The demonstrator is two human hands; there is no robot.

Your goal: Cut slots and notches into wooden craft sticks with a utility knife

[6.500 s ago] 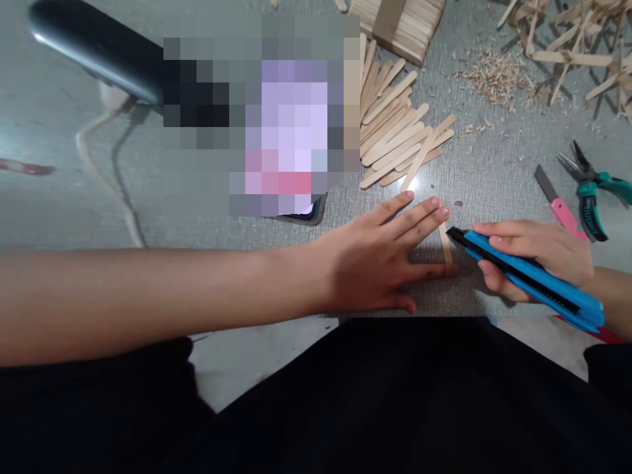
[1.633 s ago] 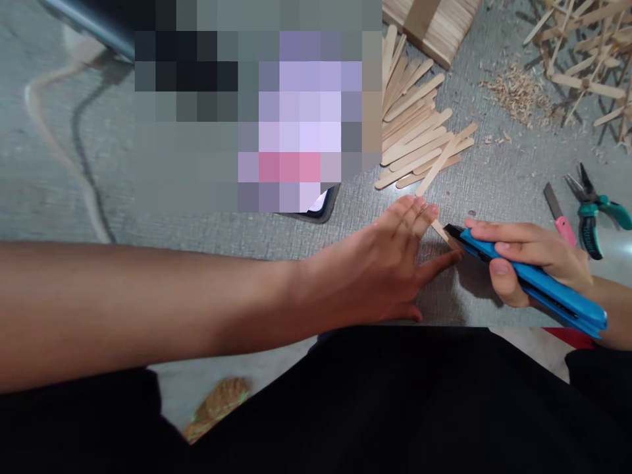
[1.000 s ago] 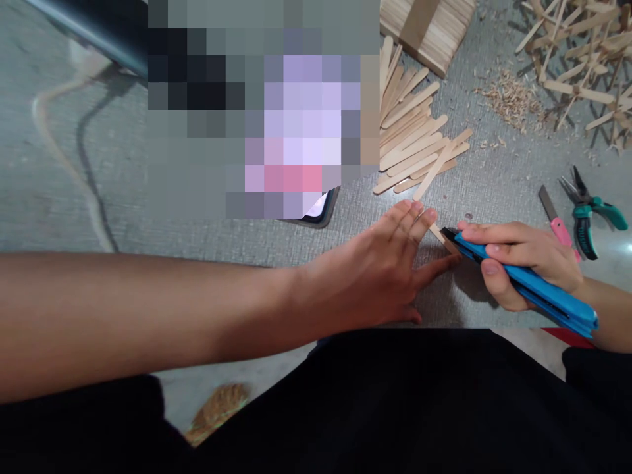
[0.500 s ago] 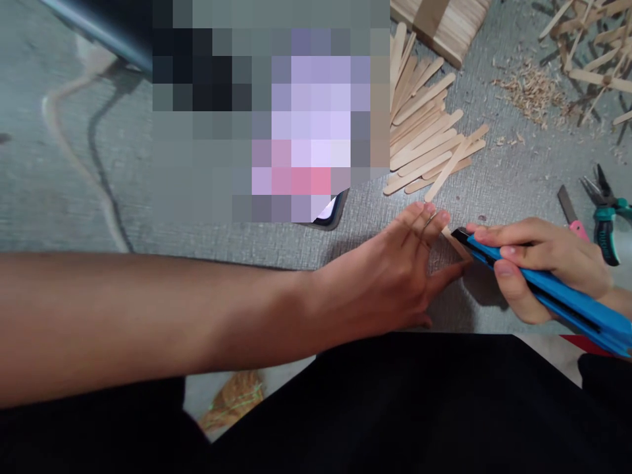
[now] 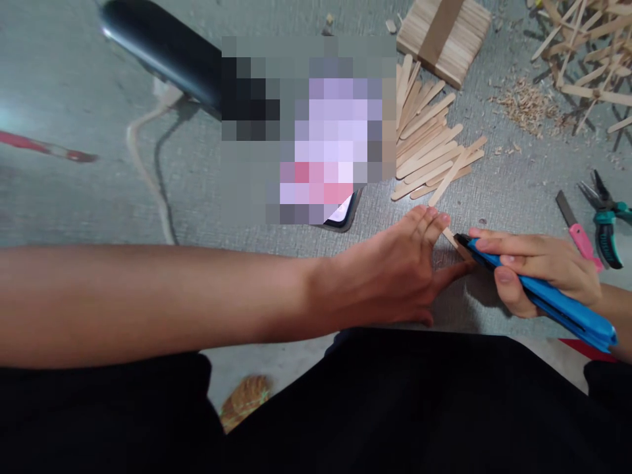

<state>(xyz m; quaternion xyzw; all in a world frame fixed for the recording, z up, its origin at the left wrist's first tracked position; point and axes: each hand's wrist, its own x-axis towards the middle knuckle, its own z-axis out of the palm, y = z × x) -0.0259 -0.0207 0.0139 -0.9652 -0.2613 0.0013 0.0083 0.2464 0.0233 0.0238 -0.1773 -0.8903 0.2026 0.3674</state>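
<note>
My left hand (image 5: 409,263) presses a wooden craft stick (image 5: 456,242) against the grey table, fingertips at its far end and thumb by its near end. Much of the stick is hidden under the fingers. Wrapped round a blue utility knife (image 5: 557,296), my right hand (image 5: 548,266) keeps the knife slanted, its dark tip at the stick between the left fingers and thumb. Whether the blade has cut into the wood I cannot tell. Just beyond the left fingertips lies a loose pile of craft sticks (image 5: 434,141).
A banded bundle of sticks (image 5: 459,49) lies at the back, with wood shavings (image 5: 530,105) and a stick structure (image 5: 592,59) to its right. Pliers (image 5: 606,224) and a pink-handled blade (image 5: 580,237) lie right. A phone (image 5: 345,214), mostly blurred, and a cable (image 5: 148,164) lie left.
The camera view has shifted, showing more of the table's left and back. Both hands keep their hold, and the knife tip sits slightly farther along the stick toward the left thumb.
</note>
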